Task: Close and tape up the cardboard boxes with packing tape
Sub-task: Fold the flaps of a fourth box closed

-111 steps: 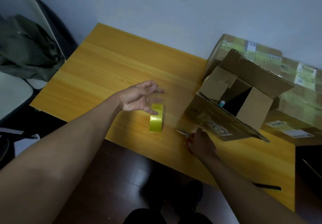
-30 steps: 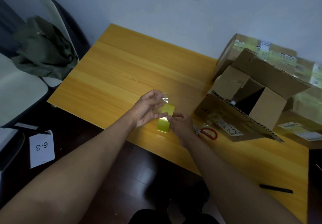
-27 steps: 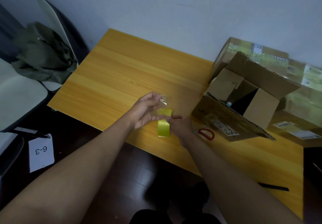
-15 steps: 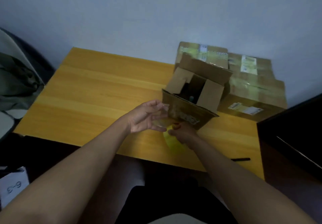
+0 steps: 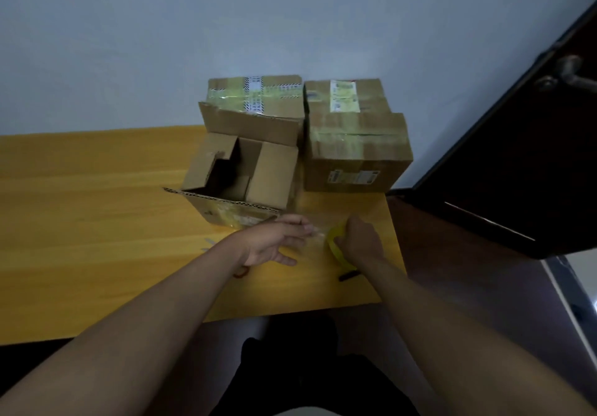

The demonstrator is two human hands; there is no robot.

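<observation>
Head view: just in front of the open box, the right hand grips the tape roll while the left hand pinches its free end. Tape is being drawn out; next, likely fold the flaps shut.

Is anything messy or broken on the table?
The open box looks rough: its flaps stick up unevenly, and the near flap's edge is jagged. The taped boxes behind look tidy. Nothing is spilled. The right hand holds the tape roll.

3 cardboard boxes; 1 tape roll; 2 hands; 1 pen.
</observation>
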